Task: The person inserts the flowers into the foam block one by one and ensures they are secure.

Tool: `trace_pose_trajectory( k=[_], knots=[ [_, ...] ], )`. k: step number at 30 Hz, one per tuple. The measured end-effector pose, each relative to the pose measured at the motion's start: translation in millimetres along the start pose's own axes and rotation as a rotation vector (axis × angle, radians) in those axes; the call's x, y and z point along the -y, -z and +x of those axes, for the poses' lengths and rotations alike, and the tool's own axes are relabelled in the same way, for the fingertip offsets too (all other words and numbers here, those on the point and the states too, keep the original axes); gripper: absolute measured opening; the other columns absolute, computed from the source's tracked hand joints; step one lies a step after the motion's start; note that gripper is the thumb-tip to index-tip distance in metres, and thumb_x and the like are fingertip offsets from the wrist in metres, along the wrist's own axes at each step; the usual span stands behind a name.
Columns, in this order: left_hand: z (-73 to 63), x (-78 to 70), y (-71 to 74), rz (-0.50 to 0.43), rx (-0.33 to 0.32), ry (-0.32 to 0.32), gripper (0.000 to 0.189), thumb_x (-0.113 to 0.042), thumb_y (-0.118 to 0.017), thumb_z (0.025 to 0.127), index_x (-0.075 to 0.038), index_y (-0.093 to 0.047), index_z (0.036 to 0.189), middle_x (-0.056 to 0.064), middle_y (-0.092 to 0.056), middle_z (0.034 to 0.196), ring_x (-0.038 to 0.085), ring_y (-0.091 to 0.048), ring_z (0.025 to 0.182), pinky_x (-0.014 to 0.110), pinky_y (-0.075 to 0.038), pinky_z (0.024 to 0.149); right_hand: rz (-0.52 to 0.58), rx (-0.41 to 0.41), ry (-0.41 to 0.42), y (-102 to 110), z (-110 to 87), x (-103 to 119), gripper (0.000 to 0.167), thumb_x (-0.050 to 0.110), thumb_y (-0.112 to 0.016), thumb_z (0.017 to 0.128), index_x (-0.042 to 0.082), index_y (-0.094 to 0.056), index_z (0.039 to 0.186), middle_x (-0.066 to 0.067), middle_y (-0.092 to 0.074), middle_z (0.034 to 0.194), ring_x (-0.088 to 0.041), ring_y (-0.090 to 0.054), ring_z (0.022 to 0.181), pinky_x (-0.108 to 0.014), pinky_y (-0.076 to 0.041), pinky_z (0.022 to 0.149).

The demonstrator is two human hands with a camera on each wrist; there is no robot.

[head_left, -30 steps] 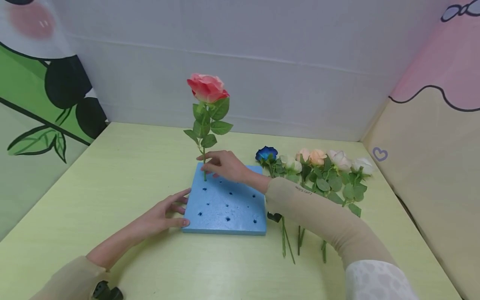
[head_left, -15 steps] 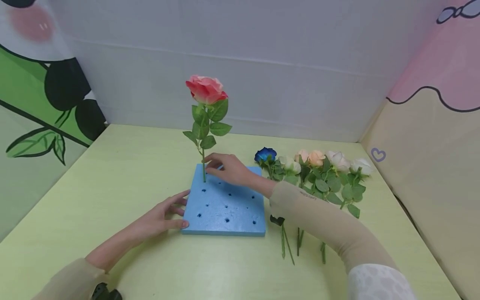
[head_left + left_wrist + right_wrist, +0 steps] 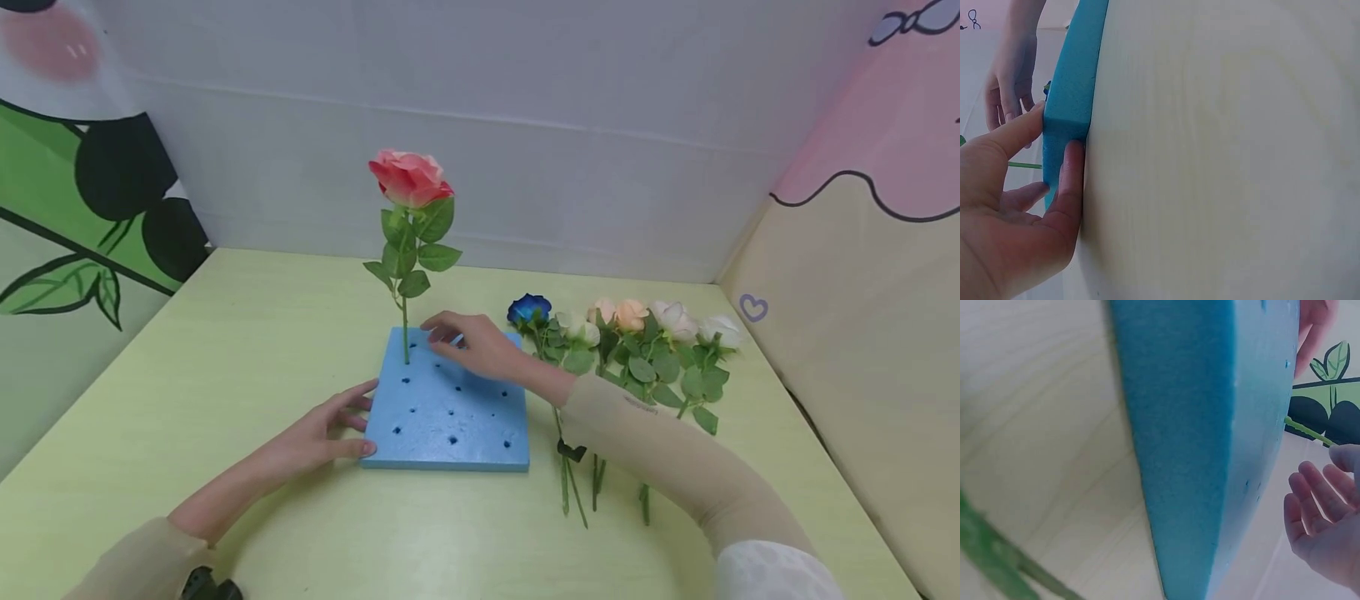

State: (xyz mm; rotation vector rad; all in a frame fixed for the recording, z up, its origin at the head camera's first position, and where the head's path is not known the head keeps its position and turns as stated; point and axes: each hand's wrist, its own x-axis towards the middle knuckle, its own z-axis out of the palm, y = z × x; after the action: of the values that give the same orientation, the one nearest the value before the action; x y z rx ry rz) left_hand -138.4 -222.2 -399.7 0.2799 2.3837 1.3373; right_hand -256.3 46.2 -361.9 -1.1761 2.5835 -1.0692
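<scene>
A pink-red artificial rose [image 3: 411,179] stands upright, its stem in a hole near the back left of the blue foam board [image 3: 431,425]. My right hand [image 3: 480,346] hovers over the board's back part, just right of the stem [image 3: 1310,430], fingers loosely bent and holding nothing. At the board's left side rests my left hand [image 3: 322,433]. In the left wrist view its thumb [image 3: 1022,128] lies at the top corner, and a finger [image 3: 1071,165] is against the side face.
Right of the board lie a blue rose [image 3: 529,308], peach roses [image 3: 632,315] and white roses [image 3: 722,331], their leafy stems pointing toward me. My right forearm passes over some stems. Several holes dot the board. A pale wall backs the table [image 3: 285,333].
My right hand has let go of the rose stem and moved a little to the right. The rose stays standing in the board, and my left hand keeps its place.
</scene>
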Motion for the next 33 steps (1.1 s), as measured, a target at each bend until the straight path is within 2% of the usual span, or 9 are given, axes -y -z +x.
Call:
trace_pose_trajectory(
  k=[4,9,20,27,33],
  knots=[
    [0.3,-0.3,0.1,-0.008,0.001,-0.006,0.089,-0.033,-0.075,0.087,-0.018,-0.023,0.158,0.017,-0.045,0.145,0.031,-0.051,0.124,0.040,-0.047,0.096,-0.029,0.025,0.008,2.8,-8.4,0.5,0.034,0.016,-0.056,0.101,0.006,-0.057,0.133,-0.011,-0.070,0.120,-0.021,-0.067,0.108,-0.038,-0.054,0.093],
    [0.3,-0.4,0.9,-0.025,0.005,-0.011,0.089,-0.031,-0.076,0.087,-0.017,-0.023,0.158,0.017,-0.044,0.145,0.031,-0.051,0.123,0.036,-0.047,0.093,-0.059,0.028,0.028,7.2,-18.1,-0.3,0.035,0.016,-0.057,0.100,0.006,-0.057,0.135,-0.011,-0.069,0.121,-0.020,-0.067,0.110,-0.037,-0.054,0.094],
    [1.0,1.1,1.1,-0.038,0.014,-0.050,0.090,-0.028,-0.075,0.087,-0.014,-0.021,0.158,0.020,-0.043,0.146,0.032,-0.051,0.123,0.036,-0.047,0.092,-0.006,-0.080,-0.038,18.3,-43.2,-7.5,0.035,0.013,-0.060,0.098,0.007,-0.059,0.133,-0.013,-0.070,0.120,-0.022,-0.068,0.106,-0.039,-0.055,0.090],
    [-0.4,2.0,0.2,-0.033,0.002,-0.024,0.093,-0.028,-0.076,0.086,-0.016,-0.019,0.159,0.018,-0.041,0.148,0.032,-0.052,0.123,0.037,-0.046,0.094,0.043,-0.161,-0.054,25.9,-60.5,-13.2,0.034,0.012,-0.060,0.098,0.006,-0.059,0.131,-0.017,-0.069,0.121,-0.025,-0.068,0.105,-0.042,-0.056,0.088],
    [-1.0,3.2,0.6,-0.036,0.005,-0.037,0.093,-0.028,-0.076,0.086,-0.017,-0.019,0.159,0.019,-0.039,0.149,0.032,-0.051,0.123,0.037,-0.046,0.093,0.053,-0.195,-0.089,34.0,-74.2,-18.2,0.035,0.011,-0.061,0.097,0.007,-0.059,0.132,-0.017,-0.068,0.122,-0.027,-0.067,0.108,-0.044,-0.055,0.088]
  ],
)
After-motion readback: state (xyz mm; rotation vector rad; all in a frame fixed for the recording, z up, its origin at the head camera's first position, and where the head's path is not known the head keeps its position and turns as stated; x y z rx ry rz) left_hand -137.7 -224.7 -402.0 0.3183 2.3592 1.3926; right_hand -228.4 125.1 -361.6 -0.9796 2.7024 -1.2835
